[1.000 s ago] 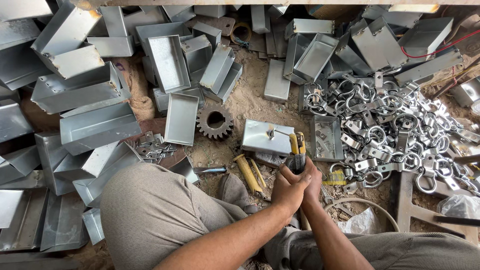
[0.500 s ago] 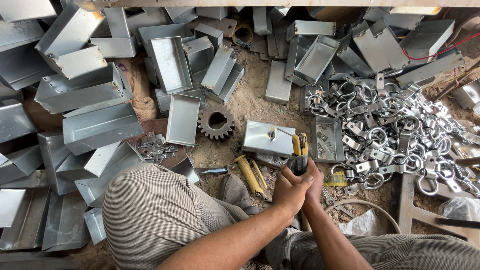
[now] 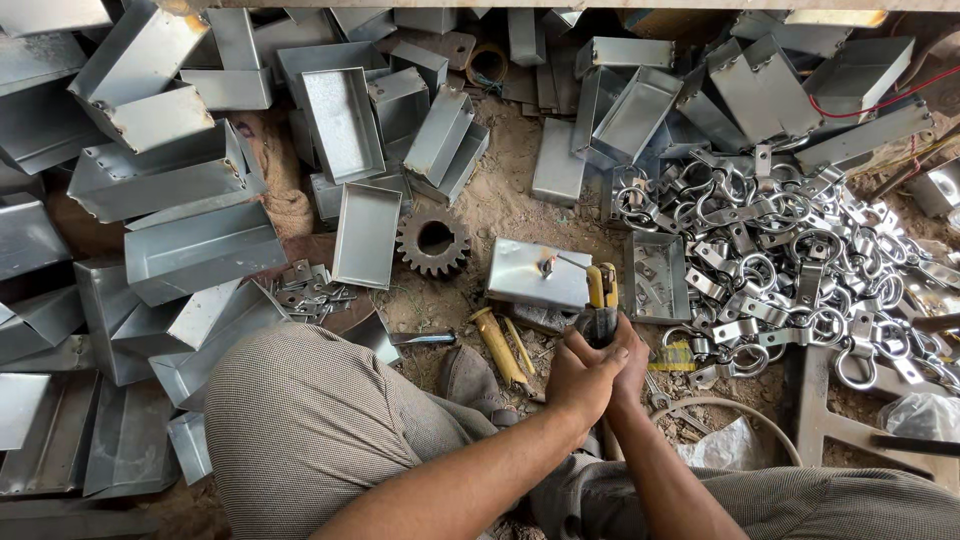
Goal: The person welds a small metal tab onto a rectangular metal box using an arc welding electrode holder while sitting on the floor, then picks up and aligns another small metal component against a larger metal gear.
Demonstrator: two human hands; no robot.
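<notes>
You sit on sandy ground point(image 3: 500, 200) with metal trays point(image 3: 345, 120) and rings point(image 3: 800, 260) all around. Your left hand point(image 3: 578, 380) and right hand point(image 3: 628, 362) squeeze 1 yellow-tipped tool point(image 3: 600, 305), just beside a flat metal box point(image 3: 538, 275).
</notes>
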